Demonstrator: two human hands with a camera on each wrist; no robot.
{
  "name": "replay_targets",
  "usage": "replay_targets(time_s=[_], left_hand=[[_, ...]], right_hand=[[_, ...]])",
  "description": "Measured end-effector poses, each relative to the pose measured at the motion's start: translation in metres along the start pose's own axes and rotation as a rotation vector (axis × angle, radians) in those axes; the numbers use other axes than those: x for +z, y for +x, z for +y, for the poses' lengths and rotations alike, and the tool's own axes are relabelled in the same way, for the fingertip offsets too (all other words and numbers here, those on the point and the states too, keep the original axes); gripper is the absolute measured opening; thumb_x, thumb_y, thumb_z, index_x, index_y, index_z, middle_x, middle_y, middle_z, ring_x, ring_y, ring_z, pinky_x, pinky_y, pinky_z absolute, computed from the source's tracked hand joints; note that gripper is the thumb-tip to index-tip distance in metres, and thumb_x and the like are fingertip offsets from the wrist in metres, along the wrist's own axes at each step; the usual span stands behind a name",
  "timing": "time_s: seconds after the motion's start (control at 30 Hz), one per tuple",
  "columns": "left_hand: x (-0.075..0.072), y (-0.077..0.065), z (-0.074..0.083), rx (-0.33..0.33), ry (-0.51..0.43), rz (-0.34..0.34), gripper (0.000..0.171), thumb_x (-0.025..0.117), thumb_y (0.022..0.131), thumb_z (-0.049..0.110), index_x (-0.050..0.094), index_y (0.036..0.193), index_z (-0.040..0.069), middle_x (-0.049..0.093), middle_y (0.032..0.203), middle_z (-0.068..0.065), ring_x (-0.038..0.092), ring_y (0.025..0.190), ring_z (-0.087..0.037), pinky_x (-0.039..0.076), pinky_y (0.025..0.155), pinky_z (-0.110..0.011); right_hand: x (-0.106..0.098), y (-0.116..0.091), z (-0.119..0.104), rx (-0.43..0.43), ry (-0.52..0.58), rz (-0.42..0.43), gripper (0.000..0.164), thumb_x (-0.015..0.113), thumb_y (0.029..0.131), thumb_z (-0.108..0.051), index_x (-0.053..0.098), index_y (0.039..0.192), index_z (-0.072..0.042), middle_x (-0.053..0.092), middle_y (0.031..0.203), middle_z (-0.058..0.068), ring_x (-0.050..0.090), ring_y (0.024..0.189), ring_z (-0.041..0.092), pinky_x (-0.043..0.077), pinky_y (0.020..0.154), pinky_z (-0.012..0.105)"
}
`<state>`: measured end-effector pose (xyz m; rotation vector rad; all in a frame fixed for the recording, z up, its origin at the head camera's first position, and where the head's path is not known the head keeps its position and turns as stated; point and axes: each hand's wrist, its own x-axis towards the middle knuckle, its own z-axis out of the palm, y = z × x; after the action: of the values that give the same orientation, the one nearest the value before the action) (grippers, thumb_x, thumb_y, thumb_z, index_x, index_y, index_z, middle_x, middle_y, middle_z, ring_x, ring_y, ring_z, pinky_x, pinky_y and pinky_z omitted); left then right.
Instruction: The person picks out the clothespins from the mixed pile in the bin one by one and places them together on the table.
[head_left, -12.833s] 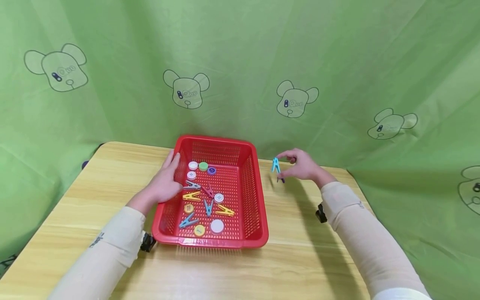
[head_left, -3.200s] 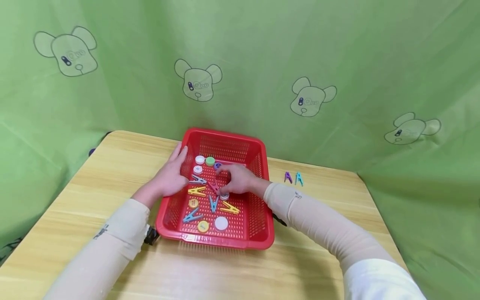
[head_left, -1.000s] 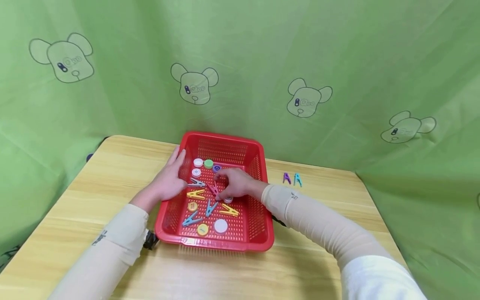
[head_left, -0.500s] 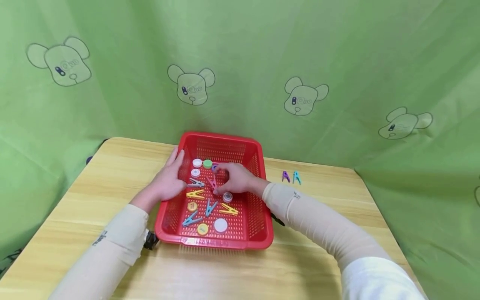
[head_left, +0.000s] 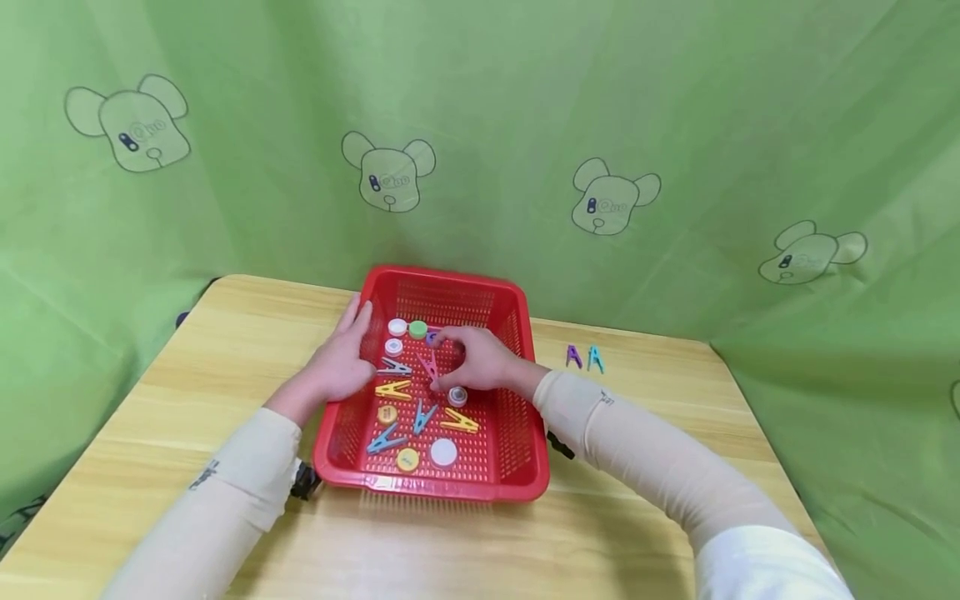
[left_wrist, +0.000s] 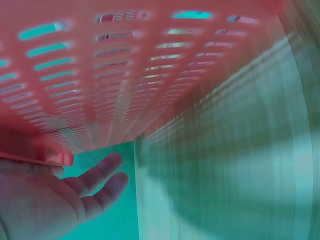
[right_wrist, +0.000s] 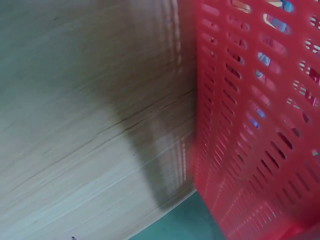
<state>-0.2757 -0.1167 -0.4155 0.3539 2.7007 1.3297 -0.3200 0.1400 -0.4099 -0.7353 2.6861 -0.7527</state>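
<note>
A red plastic basket [head_left: 517,475] stands on the table, with clothespins and bottle caps spread over its floor. My left hand [head_left: 341,362] holds its left rim, the thumb over the edge and the fingers along the outside; two fingers [left_wrist: 107,175] stick out past the wall in the left wrist view. My right hand [head_left: 480,358] reaches into the basket and pinches a pink clothespin [head_left: 429,365] between thumb and index finger. Close by lie a white cap [head_left: 457,397], a grey clothespin [head_left: 395,367] and a partly covered purple cap [head_left: 432,337]. Only basket wall and table show in the right wrist view.
A purple clothespin [head_left: 573,356] and a turquoise clothespin [head_left: 596,359] lie on the wooden table [head_left: 637,467] right of the basket. Yellow clothespins [head_left: 460,421], blue clothespins [head_left: 386,439] and several caps fill the basket's near half. A green curtain [head_left: 480,100] hangs behind.
Earlier, my right hand held the turquoise clothespin over the table; it now lies beside the purple one. Since then that hand has entered the basket and taken the pink clothespin. The left hand stays put.
</note>
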Motion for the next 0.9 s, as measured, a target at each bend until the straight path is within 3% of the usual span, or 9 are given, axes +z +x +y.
replay_targets(time_s=[0.3, 0.6, 0.9], left_hand=[[-0.001, 0.001, -0.001, 0.008, -0.003, 0.002, 0.101, 0.061, 0.081, -0.005, 0.002, 0.161, 0.012, -0.019, 0.164, 0.004, 0.005, 0.149, -0.038, 0.046, 0.099, -0.055], [-0.001, -0.001, 0.001, -0.007, -0.015, -0.005, 0.101, 0.061, 0.08, -0.006, 0.003, 0.162, 0.013, -0.02, 0.163, 0.007, 0.005, 0.149, -0.038, 0.05, 0.094, -0.055], [-0.002, -0.002, 0.002, -0.005, -0.003, -0.004, 0.102, 0.061, 0.079, -0.005, 0.003, 0.161, 0.011, -0.019, 0.164, 0.004, 0.007, 0.148, -0.04, 0.048, 0.096, -0.055]], right_hand=[[-0.011, -0.002, 0.0, -0.017, 0.072, 0.038, 0.057, 0.089, 0.075, -0.032, 0.063, 0.123, -0.016, 0.062, 0.115, 0.013, 0.056, 0.101, 0.034, 0.052, 0.075, 0.036], [-0.026, -0.007, -0.002, -0.02, 0.045, 0.104, 0.059, 0.088, 0.073, -0.04, 0.063, 0.122, -0.019, 0.064, 0.104, 0.013, 0.053, 0.087, 0.02, 0.051, 0.07, 0.034], [-0.037, -0.014, 0.0, 0.01, 0.082, 0.174, 0.055, 0.089, 0.073, -0.037, 0.062, 0.119, -0.021, 0.061, 0.102, 0.006, 0.055, 0.091, 0.024, 0.056, 0.069, 0.032]])
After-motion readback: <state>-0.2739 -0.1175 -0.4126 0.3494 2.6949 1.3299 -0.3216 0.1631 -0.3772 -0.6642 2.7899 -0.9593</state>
